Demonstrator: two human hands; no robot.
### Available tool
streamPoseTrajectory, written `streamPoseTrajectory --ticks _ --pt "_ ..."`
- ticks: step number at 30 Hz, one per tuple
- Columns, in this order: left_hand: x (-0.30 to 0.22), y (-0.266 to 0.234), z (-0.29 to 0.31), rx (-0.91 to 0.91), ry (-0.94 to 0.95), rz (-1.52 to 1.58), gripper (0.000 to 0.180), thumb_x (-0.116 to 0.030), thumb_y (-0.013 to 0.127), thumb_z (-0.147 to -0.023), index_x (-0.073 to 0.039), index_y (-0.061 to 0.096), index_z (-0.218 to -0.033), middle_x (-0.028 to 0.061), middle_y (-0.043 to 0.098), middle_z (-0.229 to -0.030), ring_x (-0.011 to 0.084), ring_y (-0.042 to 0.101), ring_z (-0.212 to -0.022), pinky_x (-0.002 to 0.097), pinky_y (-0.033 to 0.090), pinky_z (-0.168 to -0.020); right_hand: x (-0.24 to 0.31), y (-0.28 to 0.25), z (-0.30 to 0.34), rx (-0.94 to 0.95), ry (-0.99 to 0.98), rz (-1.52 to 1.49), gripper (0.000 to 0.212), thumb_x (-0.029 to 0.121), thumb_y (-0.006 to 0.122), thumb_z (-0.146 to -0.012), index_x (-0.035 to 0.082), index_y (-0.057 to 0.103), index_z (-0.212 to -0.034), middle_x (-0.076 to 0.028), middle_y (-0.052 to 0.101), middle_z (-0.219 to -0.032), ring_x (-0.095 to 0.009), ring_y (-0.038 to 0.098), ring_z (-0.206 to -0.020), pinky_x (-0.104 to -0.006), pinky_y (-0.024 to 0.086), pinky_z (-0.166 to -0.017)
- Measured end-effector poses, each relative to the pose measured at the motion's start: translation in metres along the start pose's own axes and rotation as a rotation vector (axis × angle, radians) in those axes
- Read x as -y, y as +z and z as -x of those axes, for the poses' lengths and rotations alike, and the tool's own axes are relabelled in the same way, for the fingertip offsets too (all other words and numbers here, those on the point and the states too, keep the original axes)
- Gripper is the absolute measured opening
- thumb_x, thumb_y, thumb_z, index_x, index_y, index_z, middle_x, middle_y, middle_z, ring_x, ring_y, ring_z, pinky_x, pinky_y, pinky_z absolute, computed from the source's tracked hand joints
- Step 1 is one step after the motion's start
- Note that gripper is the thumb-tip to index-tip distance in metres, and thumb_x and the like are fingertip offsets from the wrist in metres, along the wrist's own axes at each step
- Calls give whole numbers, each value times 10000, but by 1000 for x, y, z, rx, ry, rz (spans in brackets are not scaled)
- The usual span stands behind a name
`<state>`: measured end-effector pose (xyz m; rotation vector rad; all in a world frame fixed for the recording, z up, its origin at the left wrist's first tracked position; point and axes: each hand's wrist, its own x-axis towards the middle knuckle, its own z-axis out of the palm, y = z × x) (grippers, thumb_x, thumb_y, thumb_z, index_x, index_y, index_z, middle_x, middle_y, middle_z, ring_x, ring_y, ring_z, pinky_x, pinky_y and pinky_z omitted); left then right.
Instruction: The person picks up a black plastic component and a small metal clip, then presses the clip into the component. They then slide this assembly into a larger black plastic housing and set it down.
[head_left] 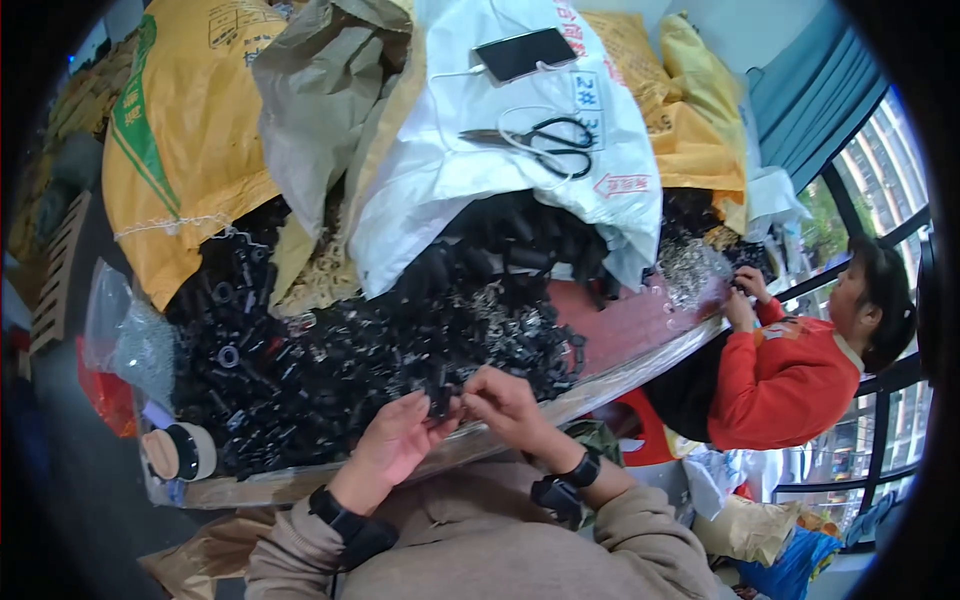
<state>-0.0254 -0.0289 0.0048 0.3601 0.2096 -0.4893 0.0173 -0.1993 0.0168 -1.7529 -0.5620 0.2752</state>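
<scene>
My left hand (pixel 402 437) is closed around a small black part (pixel 440 402), its thumb and fingers turned up at the table's near edge. Close beside it, the fingers of my right hand (pixel 507 408) are pinched together near that part. Whatever the right fingertips hold is too small to make out. Just beyond both hands spreads a heap of black plastic parts (pixel 300 385), mixed with small shiny metal pieces (pixel 490 325).
A white woven sack (pixel 430 170) spills black parts; scissors (pixel 550 145) and a phone (pixel 525 54) lie on it. Yellow sacks (pixel 190 130) stand at the back. A round container (pixel 195 450) sits front left. At right, a person in red (pixel 780 385) handles small parts.
</scene>
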Motion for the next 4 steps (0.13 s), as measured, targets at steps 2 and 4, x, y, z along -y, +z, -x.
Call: streamPoseTrajectory --ticks 2,4 --pt "-5 1 8 -51 -2 -47 280 -134 523 -820 29 495 -1046 126 565 -999 204 550 -920 302 440 -830 -1 -1 0 -10 -10 16 62 73 524 -815 15 511 -796 -27 501 -696 -109 530 -611 -229 422 -525" --pt "-7 0 18 -84 -6 -66 270 -132 515 -826 29 495 -1041 130 566 -997 198 550 -920 299 437 -834 -2 3 1 -39 -31 12 80 104 519 -827 25 527 -833 -27 509 -717 -127 537 -637 -233 426 -546"
